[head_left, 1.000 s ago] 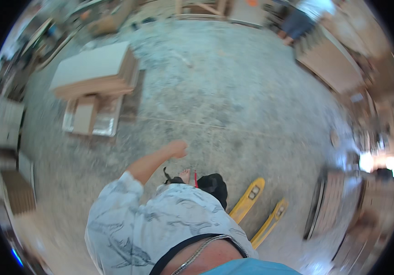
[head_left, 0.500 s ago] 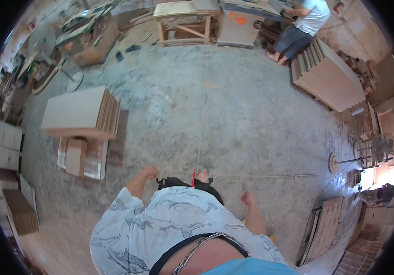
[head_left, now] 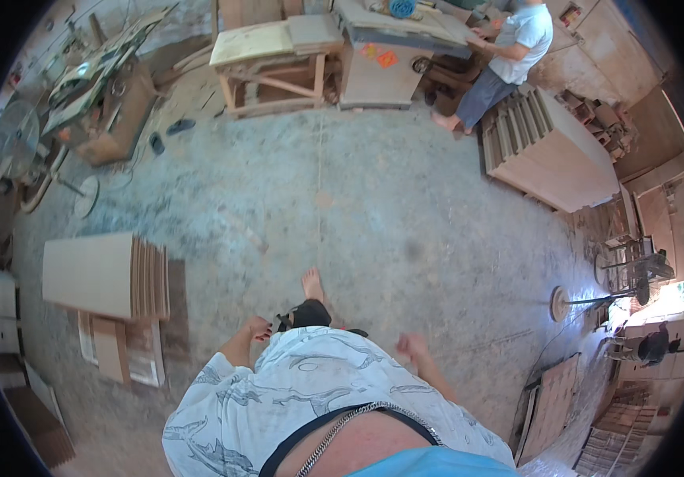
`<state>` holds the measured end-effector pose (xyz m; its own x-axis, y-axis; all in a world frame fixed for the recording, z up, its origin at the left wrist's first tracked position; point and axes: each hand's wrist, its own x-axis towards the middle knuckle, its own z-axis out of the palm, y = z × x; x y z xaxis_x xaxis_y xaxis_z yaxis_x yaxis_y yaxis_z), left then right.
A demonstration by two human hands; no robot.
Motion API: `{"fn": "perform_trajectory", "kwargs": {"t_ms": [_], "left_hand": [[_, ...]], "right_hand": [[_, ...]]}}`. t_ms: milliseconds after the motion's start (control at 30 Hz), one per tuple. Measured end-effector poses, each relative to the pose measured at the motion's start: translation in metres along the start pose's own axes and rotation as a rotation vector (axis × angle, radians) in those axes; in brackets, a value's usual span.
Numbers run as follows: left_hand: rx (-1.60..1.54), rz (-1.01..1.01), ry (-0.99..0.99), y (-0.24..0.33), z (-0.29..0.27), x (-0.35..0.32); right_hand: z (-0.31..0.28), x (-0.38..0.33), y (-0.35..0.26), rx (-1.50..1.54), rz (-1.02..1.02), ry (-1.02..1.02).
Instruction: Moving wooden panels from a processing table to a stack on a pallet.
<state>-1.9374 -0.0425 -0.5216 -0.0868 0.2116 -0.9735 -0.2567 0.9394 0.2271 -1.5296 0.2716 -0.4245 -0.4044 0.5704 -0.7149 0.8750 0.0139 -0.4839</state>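
My left hand (head_left: 258, 327) hangs beside my left hip, near the dark shorts (head_left: 306, 315). Its fingers are loosely bent and slightly apart, with nothing seen in them. Out from my right side, my right hand (head_left: 412, 345) swings over the floor with its fingers curled in, and nothing shows in it. My bare foot (head_left: 312, 283) is forward on the concrete floor (head_left: 374, 230). A stack of wooden boards (head_left: 87, 274) rests on a low support to my left, apart from my left hand.
Ahead stand a wooden workbench (head_left: 254, 48) and a grey machine table (head_left: 378, 75). A person (head_left: 509, 56) works there beside a big panel stack (head_left: 553, 151). A pedestal fan (head_left: 561, 304) and leaning boards (head_left: 550, 405) are on the right. Sandals (head_left: 179, 126) lie far left.
I have stepped forward, so the benches and board stacks sit closer and lower in view. My foot has come out further in front, and both hands have swung slightly.
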Motion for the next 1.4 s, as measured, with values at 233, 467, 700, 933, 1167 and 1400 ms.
{"fn": "perform_trajectory", "kwargs": {"t_ms": [233,467,700,933,1167,1400], "left_hand": [[0.276,0.390,0.341,0.280,-0.189,0.074],[-0.244,0.532,0.423,0.506,-0.305,0.089],[0.174,0.472,0.491,0.465,-0.366,0.134],[-0.642,-0.064,0.779,0.455,-0.433,0.092],[-0.662,-0.094,0.264,0.489,-0.484,0.069],[-0.673,0.199,0.373,0.715,-0.780,0.181]], "right_hand": [[0.019,0.128,0.077,-0.552,-0.150,0.115],[-0.083,0.330,-0.236,0.348,0.026,-0.120],[-0.174,0.473,-0.460,0.034,-0.325,-0.350],[-0.258,0.722,-0.619,0.424,0.243,-0.290],[-0.284,0.689,-0.778,0.467,0.014,-0.114],[-0.213,0.863,-0.985,0.286,-0.118,-0.220]]}}
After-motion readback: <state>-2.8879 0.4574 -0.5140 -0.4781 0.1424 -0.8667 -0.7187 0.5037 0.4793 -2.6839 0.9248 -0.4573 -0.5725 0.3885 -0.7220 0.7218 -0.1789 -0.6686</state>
